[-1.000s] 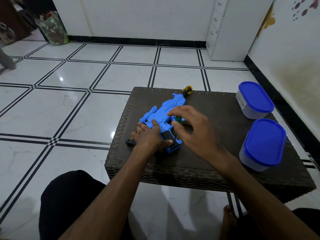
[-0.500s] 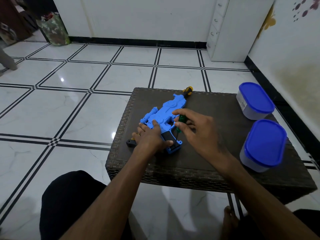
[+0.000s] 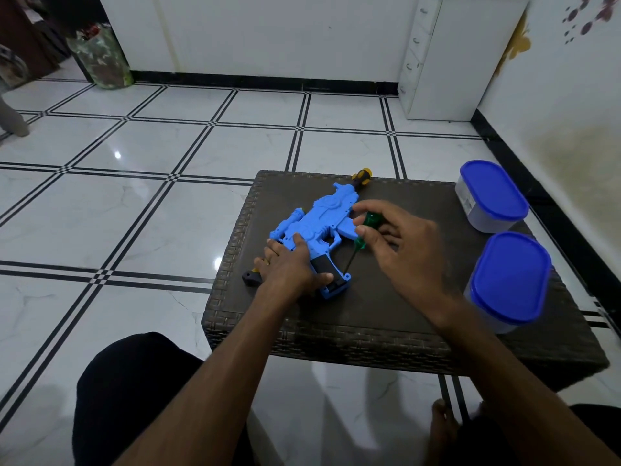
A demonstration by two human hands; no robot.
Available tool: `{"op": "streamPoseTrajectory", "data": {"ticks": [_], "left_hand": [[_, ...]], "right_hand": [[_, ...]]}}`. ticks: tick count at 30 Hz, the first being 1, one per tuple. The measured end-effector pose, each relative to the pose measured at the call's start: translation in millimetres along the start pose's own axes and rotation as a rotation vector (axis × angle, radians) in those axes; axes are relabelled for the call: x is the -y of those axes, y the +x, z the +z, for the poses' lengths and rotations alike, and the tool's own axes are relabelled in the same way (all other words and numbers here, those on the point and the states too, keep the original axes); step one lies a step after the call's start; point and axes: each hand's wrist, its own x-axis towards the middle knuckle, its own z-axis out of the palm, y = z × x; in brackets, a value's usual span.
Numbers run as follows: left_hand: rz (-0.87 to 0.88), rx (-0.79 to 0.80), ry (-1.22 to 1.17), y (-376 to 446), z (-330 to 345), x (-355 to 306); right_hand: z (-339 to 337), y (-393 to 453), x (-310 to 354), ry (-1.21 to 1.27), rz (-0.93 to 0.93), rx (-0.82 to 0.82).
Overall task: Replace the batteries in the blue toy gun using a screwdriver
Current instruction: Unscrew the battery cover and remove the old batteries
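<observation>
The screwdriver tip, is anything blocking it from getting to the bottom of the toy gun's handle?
Nothing visible does. The right hand holds the green screwdriver, its shaft slanting clear down to the blue toy gun's handle base. The left hand rests on the other side.

Screwdriver point(image 3: 364, 232) tip at blue toy gun point(image 3: 316, 227) grip

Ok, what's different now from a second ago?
The right hand has picked up the green screwdriver and angled its tip down at the grip of the blue toy gun. The left hand still presses the gun onto the wicker table; both blue-lidded containers are unmoved.
</observation>
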Motion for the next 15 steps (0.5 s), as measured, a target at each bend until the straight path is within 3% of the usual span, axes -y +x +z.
{"op": "streamPoseTrajectory", "data": {"ticks": [8,15], "left_hand": [[-0.002,-0.010,0.025,3,2,2],[-0.005,-0.003,0.041,5,2,2]], "right_hand": [[-28,2,-37,-0.069,0.257,-0.335],[-16,-3,-67,-0.128,0.404,-0.409]]}}
